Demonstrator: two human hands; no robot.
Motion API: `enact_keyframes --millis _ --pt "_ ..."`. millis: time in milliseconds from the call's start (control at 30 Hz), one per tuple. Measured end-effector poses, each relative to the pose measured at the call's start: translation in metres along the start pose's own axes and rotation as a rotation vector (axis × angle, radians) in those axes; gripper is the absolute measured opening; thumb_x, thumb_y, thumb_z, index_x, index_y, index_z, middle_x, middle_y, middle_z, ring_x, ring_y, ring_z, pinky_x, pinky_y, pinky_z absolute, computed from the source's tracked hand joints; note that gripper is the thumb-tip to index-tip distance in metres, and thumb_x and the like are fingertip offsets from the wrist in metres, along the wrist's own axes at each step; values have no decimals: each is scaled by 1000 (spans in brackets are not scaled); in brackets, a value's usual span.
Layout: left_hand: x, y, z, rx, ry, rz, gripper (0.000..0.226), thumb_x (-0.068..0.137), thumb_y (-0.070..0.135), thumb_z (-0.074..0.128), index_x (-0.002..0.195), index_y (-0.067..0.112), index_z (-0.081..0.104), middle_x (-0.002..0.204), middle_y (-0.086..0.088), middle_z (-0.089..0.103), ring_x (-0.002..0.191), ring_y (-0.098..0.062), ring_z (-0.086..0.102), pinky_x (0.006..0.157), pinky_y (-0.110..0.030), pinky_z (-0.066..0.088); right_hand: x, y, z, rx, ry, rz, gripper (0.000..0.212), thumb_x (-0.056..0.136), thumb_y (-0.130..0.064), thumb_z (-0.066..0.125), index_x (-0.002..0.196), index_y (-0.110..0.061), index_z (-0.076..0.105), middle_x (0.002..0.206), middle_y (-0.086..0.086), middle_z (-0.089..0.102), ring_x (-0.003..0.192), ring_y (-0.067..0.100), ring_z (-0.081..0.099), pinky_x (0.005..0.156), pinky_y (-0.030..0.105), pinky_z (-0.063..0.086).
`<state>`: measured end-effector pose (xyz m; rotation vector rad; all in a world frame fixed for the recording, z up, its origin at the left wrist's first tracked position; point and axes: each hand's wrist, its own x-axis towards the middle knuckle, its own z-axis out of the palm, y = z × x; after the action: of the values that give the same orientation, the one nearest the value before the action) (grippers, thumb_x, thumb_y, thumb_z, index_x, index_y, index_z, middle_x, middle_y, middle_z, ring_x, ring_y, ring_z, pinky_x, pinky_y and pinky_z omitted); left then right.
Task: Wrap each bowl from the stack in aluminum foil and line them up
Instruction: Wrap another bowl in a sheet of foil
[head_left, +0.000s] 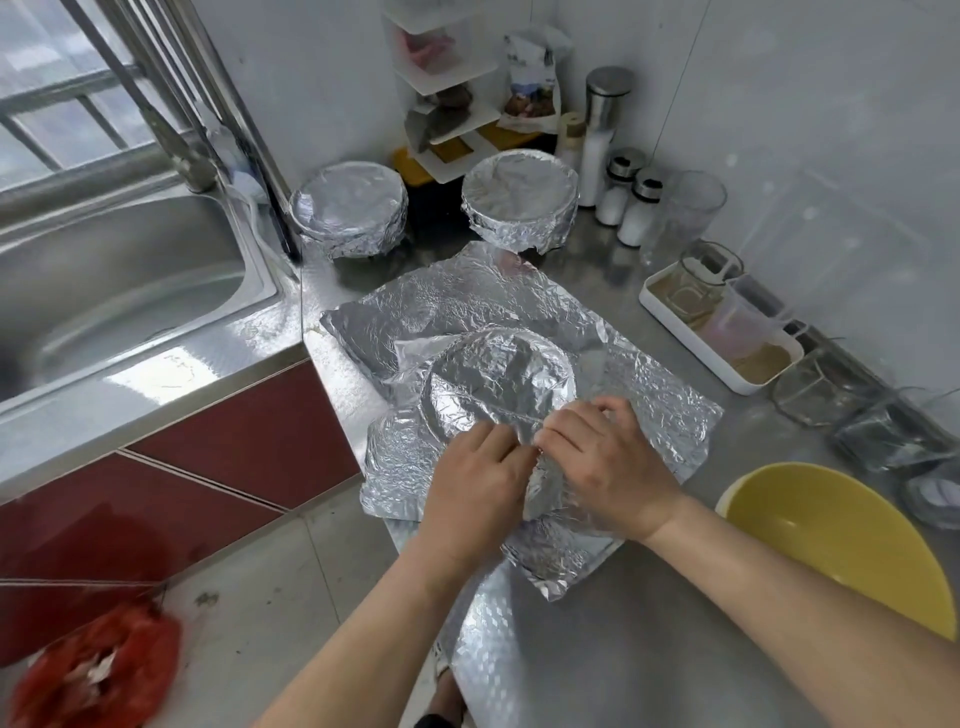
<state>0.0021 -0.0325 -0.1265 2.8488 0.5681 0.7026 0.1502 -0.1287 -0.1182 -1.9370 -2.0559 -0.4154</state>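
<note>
A bowl (496, 379) sits upside down on the steel counter under a large crinkled sheet of aluminum foil (649, 384). My left hand (480, 480) and my right hand (605, 460) meet at the bowl's near side, both pinching the foil's near edge against it. Two foil-wrapped bowls stand at the back: one on the left (349, 213), one to its right (519, 200). A yellow bowl (831, 540) stands unwrapped at the right, beside my right forearm.
A steel sink (119, 291) lies to the left. A white tray (722, 332) with glass jars, several glass containers (826, 389) and shakers (623, 192) line the right wall. A shelf rack (447, 88) stands in the back corner. A red bag (98, 670) lies on the floor.
</note>
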Motion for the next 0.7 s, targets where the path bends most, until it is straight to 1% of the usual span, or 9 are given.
enact_keyframes --millis 67,100,167,267,300,367,433,567,700 --pt "4 4 3 -3 -38 -30 14 73 9 81 81 12 70 73 -1 56 66 -22 49 55 -35 44 0 1 -1 30 -27 124 16 82 -6 62 92 -18 67 99 1 60 96 22 55 84 38 33" --pt "6 5 3 -23 -64 -41 14 75 14 81 85 14 71 76 0 58 69 -22 51 57 -36 47 0 1 -1 58 -37 209 23 76 -3 69 94 -18 68 100 2 58 95 22 53 82 37 34" --pt "9 4 -1 -91 -109 -89 19 77 27 79 92 18 72 82 2 61 75 -21 54 62 -34 49 1 -2 -6 203 -34 413 30 75 2 68 99 -15 69 98 2 56 90 20 51 77 31 37" --pt "15 -6 -10 -175 -102 -203 23 78 35 79 95 21 74 84 3 60 78 -20 53 64 -31 45 9 -13 -21 584 74 883 12 84 -5 63 91 -15 66 82 -5 58 71 11 53 65 18 41" --pt "15 -10 -12 -191 -95 -211 19 78 33 80 92 21 75 82 3 59 77 -20 53 63 -30 44 11 -15 -23 669 87 1024 5 86 -10 65 84 -15 65 74 -6 60 67 10 55 62 20 44" --pt "15 -14 -13 -205 -116 -162 13 78 30 80 86 22 76 78 4 59 75 -19 53 59 -31 47 13 -18 -21 807 75 1247 16 87 -20 67 73 -13 66 66 -1 66 61 16 62 61 31 51" --pt "12 -12 -12 -197 -161 -89 10 78 29 80 83 22 75 75 5 59 73 -19 52 58 -31 47 15 -21 -17 985 84 1423 21 88 -22 69 68 -13 67 63 2 70 55 14 64 60 33 50" --pt "12 -4 -4 -141 -163 -30 10 78 27 79 80 20 74 70 6 60 68 -19 53 56 -28 45 15 -33 -13 1102 107 1566 23 87 -23 71 69 -8 70 60 3 70 52 10 64 53 24 47" --pt "16 2 3 -90 -126 3 10 79 24 71 72 17 71 66 4 60 63 -19 55 57 -28 48 19 -36 -9 1142 140 1665 24 83 -20 75 61 -10 69 60 7 70 56 19 68 58 32 53"
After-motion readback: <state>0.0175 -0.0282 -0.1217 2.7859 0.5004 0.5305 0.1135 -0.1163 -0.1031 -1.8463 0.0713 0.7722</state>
